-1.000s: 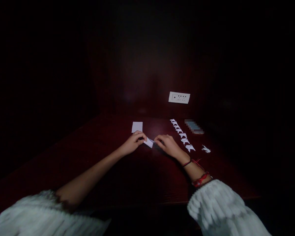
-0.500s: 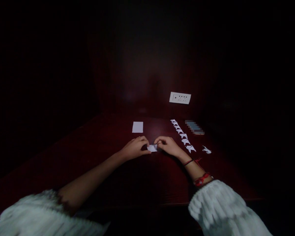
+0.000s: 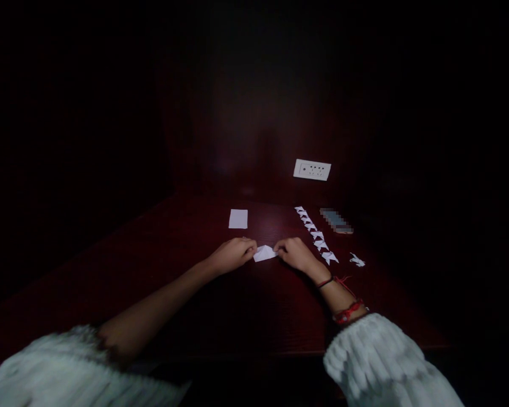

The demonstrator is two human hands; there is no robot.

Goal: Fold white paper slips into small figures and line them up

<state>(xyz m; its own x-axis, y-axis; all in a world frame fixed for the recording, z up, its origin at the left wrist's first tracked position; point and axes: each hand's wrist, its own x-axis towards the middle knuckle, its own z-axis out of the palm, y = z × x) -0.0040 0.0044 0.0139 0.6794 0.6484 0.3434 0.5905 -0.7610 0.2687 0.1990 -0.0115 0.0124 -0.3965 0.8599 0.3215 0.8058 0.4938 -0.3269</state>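
White folded paper (image 3: pixel 264 253) pinched in both hands (image 3: pixel 234 254).

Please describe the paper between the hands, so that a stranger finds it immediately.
On the red table, find the left hand and the right hand, facing each other. The white folded paper spans the gap between them. Unlike the flat paper behind and the row of folded pieces at right, it touches both hands.

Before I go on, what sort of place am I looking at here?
Probably an indoor desk or table against a wall, dimly lit: a dark reddish tabletop, a white socket plate on the wall behind, and a phone-like object lying on top.
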